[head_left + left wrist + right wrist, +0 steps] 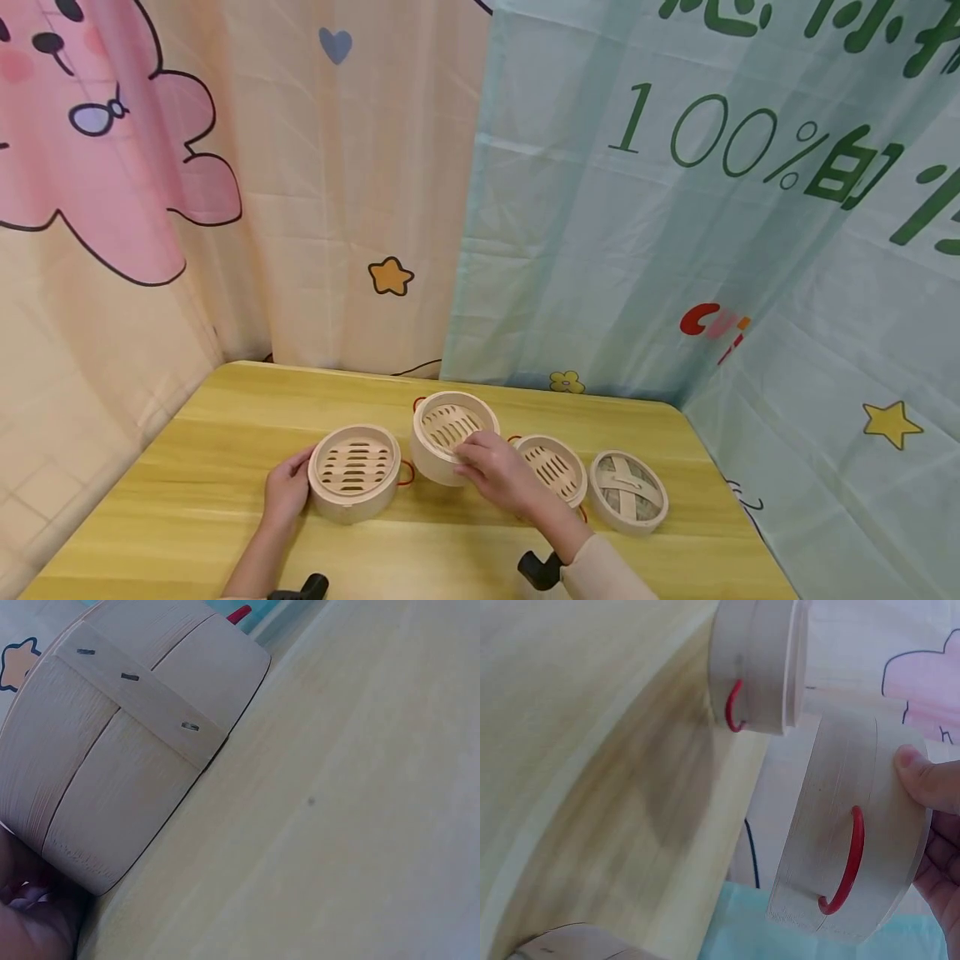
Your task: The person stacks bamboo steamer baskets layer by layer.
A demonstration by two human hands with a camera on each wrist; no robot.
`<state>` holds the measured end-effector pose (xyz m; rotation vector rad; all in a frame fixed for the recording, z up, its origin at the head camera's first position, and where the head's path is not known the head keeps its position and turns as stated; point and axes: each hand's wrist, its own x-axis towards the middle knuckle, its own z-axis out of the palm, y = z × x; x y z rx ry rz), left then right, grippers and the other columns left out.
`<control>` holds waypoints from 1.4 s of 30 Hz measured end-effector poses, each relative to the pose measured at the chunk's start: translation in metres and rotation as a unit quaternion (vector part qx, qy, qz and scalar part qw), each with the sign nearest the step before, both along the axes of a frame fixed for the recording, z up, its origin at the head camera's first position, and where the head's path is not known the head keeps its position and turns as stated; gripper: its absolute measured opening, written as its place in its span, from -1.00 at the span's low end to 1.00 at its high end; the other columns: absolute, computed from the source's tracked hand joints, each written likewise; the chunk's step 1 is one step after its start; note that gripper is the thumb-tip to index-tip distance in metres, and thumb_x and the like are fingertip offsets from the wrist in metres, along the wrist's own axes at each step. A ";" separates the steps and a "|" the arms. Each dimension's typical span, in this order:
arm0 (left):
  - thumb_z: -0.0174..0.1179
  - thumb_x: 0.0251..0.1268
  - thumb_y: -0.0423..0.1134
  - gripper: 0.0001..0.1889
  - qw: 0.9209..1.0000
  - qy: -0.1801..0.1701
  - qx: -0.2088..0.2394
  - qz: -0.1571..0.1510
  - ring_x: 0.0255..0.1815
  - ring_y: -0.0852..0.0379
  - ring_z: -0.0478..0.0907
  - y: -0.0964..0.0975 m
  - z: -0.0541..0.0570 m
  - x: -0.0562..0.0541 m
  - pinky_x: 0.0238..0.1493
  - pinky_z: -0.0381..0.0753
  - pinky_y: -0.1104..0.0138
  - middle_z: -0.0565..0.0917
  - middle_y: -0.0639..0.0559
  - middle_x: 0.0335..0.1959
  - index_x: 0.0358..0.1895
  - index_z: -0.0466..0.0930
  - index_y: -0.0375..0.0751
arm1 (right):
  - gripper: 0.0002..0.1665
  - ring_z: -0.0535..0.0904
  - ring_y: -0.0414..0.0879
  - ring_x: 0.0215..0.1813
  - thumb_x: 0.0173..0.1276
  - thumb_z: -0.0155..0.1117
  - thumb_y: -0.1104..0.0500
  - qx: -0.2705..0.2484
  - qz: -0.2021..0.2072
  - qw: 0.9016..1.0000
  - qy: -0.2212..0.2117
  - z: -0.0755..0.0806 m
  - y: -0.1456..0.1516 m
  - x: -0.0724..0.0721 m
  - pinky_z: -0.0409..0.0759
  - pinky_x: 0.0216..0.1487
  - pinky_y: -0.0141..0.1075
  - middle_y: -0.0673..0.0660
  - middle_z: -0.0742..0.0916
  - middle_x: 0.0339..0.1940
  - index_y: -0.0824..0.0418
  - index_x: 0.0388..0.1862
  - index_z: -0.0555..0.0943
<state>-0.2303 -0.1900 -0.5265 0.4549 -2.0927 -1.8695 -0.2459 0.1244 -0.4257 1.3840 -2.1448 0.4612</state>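
Observation:
In the head view, my left hand [287, 492] grips the left side of a bamboo steamer basket [354, 502] that sits on the table. Its slatted floor faces up and a red loop sticks out at its right. The left wrist view shows this basket's stapled wall [127, 712] close by, with part of my fingers at the lower left. My right hand [498, 471] pinches the rim of a second bamboo steamer basket [435, 462], thumb outside the wall. In the right wrist view this second basket [840, 825] is lifted and tilted, its red loop facing the camera.
Right of my right hand, a third slatted steamer basket [555, 467] rests on the table, partly behind my forearm. Beside it lies a round woven steamer lid [628, 492] with crossed strips. Printed curtains [360, 183] hang behind the wooden table [187, 467].

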 end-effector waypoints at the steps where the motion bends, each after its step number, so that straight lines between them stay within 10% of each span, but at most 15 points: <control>1: -0.12 0.36 -0.44 -0.67 1.000 0.001 -0.002 0.001 -0.27 0.72 0.27 0.000 0.000 0.000 -0.19 0.32 0.71 0.41 -0.41 0.12 0.11 0.40 -0.56 | -0.78 0.48 -0.17 -0.27 0.06 0.42 0.24 0.001 0.005 1.000 -0.002 0.003 -0.002 -0.001 0.47 -0.23 -0.47 0.02 0.61 -0.34 0.23 -0.28 0.64; 9: -0.14 0.38 -0.42 -0.66 1.000 -0.006 -0.009 -0.006 -0.12 0.49 0.39 -0.001 0.001 0.003 -0.19 0.33 0.71 0.41 -0.40 0.13 0.13 0.39 -0.55 | -0.80 0.49 -0.19 -0.24 0.13 0.38 0.20 0.032 0.041 0.999 -0.002 0.012 -0.032 -0.003 0.45 -0.18 -0.53 0.01 0.62 -0.33 0.22 -0.25 0.64; 20: -0.14 0.35 -0.47 -0.67 1.000 0.015 -0.020 -0.018 -0.25 0.66 0.29 0.000 0.003 0.002 -0.18 0.34 0.69 0.45 -0.41 0.10 0.10 0.41 -0.56 | -0.82 0.50 -0.20 -0.19 0.14 0.36 0.21 0.044 0.087 0.995 -0.006 0.014 -0.076 0.000 0.41 -0.07 -0.54 -0.02 0.63 -0.32 0.20 -0.26 0.64; 30: -0.15 0.36 -0.48 -0.66 0.999 0.007 -0.041 -0.018 0.10 -0.11 0.34 -0.003 0.005 0.005 -0.21 0.31 0.69 0.41 -0.46 0.10 0.12 0.35 -0.63 | -0.82 0.50 -0.20 -0.16 0.16 0.35 0.17 0.072 0.113 0.991 0.006 0.012 -0.097 -0.002 0.36 0.01 -0.55 0.00 0.63 -0.29 0.19 -0.25 0.64; 42: -0.15 0.35 -0.47 -0.66 0.999 0.007 -0.039 -0.016 0.13 -0.19 0.31 -0.002 0.004 0.004 -0.19 0.27 0.69 0.40 -0.49 0.10 0.11 0.33 -0.66 | -0.81 0.50 -0.20 -0.16 0.16 0.35 0.16 0.090 0.105 0.990 -0.006 0.003 -0.102 -0.004 0.38 -0.02 -0.56 0.00 0.64 -0.27 0.20 -0.24 0.65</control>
